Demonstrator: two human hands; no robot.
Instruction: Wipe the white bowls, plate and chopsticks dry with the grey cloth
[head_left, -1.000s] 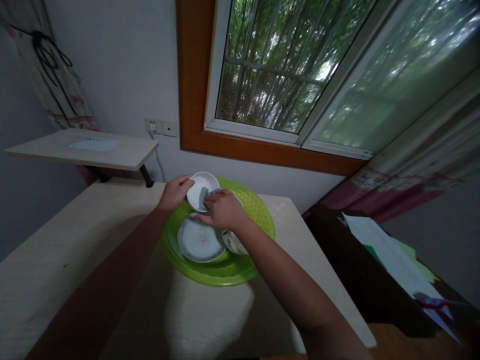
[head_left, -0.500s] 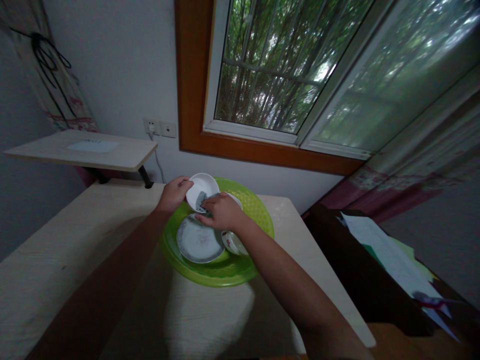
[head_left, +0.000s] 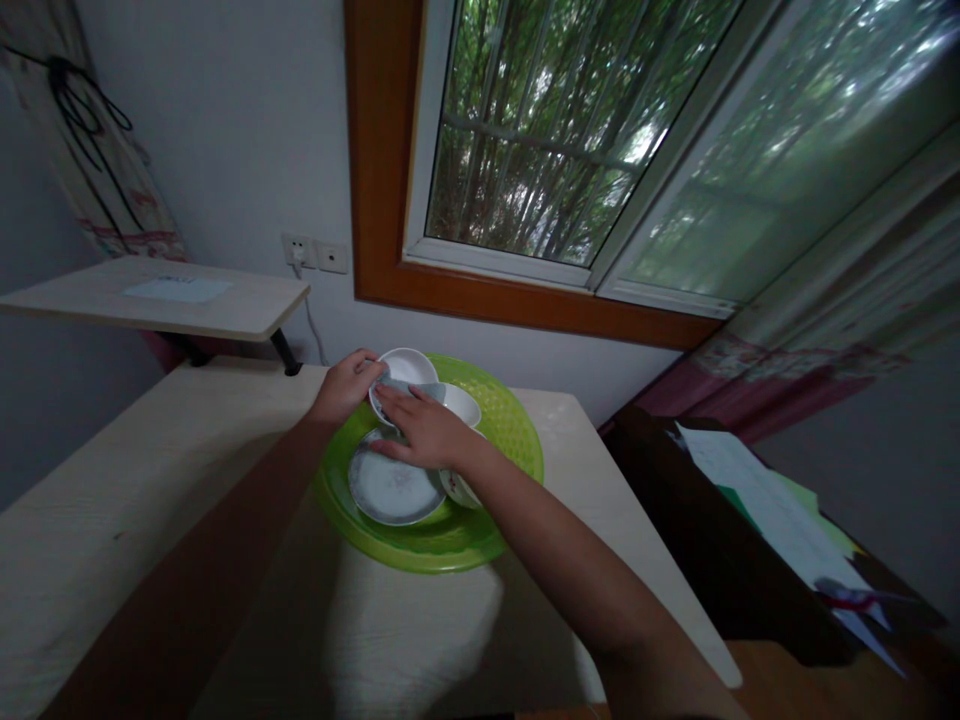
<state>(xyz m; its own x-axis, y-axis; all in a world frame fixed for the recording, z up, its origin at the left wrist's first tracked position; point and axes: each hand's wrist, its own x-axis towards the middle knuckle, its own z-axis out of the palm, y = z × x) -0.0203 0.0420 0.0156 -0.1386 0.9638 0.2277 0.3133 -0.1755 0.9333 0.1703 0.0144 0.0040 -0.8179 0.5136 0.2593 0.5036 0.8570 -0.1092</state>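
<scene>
My left hand (head_left: 346,387) grips the left rim of a small white dish (head_left: 407,362), tilted above the far left part of a green plastic basin (head_left: 491,385). A grey cloth (head_left: 427,390) lies across the dish under my right hand (head_left: 420,425), whose fingers press it onto the inside of the dish. Just below that hand rests a larger white plate (head_left: 394,487) with a grey patterned rim, in the basin. A white bowl (head_left: 461,405) sits to the right. A flower-patterned bowl (head_left: 459,490) is partly hidden by my right wrist.
The basin stands on a pale wooden table (head_left: 420,640). A raised shelf (head_left: 225,305) with a paper label (head_left: 178,289) is at the back left. On the right, a dark cabinet (head_left: 675,540) holds papers (head_left: 750,480) and scissors (head_left: 855,600). A window is behind.
My right hand has slid left across the dish with the cloth, its fingers now nearer my left hand. More of the white bowl shows. The left hand keeps its hold on the dish.
</scene>
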